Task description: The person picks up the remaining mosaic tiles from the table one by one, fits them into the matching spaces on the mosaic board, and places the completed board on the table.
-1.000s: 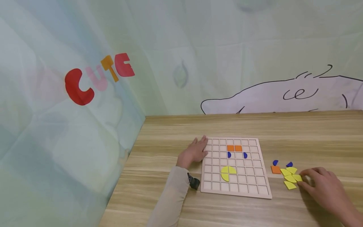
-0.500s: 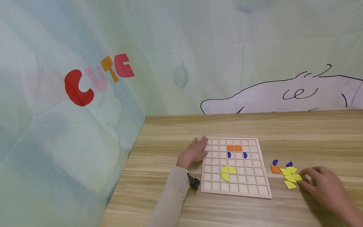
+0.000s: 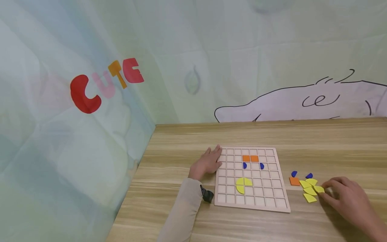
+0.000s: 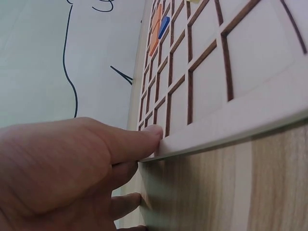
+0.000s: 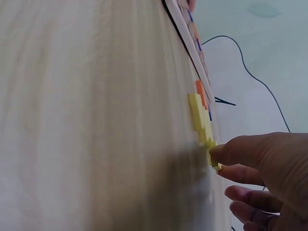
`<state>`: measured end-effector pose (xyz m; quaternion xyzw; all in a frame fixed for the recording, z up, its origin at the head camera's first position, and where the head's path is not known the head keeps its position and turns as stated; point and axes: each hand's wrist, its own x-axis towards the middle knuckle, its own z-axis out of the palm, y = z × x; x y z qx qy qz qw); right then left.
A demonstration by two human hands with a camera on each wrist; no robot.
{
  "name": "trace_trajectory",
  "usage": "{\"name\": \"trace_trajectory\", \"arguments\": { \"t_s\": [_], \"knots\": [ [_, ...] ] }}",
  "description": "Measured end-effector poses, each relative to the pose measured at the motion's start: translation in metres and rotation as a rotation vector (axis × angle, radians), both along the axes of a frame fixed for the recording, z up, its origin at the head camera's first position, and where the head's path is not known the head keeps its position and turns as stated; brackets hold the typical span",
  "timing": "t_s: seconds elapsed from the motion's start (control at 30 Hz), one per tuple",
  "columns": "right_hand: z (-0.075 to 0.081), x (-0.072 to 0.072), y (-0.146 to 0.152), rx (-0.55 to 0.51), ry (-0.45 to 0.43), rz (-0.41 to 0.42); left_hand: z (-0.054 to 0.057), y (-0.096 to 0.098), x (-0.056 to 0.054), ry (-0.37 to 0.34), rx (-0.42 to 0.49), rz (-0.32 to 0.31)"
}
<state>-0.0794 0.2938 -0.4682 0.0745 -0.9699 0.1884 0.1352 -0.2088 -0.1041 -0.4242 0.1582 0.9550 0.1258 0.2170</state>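
Note:
A square wooden grid board (image 3: 280, 202) lies on the table. My left hand (image 3: 205, 164) rests at its left side, thumb on the rim and the other fingers spread beside it, as the left wrist view shows. Right of the board is a small pile of flat yellow quarter-circle pieces (image 3: 309, 197). My right hand (image 3: 347, 198) pinches the rightmost yellow quarter-circle piece (image 3: 318, 190) between thumb and index finger. In the right wrist view its remaining fingers hang loosely curled. On the board sit three yellow quarter-circles (image 3: 240, 182), two orange squares (image 3: 246, 158) and two blue half-circles (image 3: 261, 166).
Beside the pile lie a loose orange square (image 3: 294, 181) and two blue half-circles (image 3: 309, 175). A printed cloth backdrop (image 3: 193, 40) stands behind and to the left of the wooden table (image 3: 169, 141).
The rightmost yellow quarter-circle has shifted slightly in the right hand's fingers, away from its neighbours. The left hand and the board stay put.

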Motion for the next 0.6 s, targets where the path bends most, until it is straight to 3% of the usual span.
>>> {"name": "trace_trajectory", "arguments": {
  "t_s": [0.33,0.43,0.6],
  "knots": [
    [0.008,-0.006,-0.002,0.001,0.05,0.035,0.0,0.002,0.0,0.011,-0.013,0.005],
    [0.011,-0.009,-0.01,-0.002,0.029,0.045,0.001,0.002,0.001,0.011,-0.018,0.005],
    [0.017,-0.017,-0.024,-0.025,0.081,0.114,0.001,0.001,0.001,0.011,-0.016,0.006]
  ]
}}
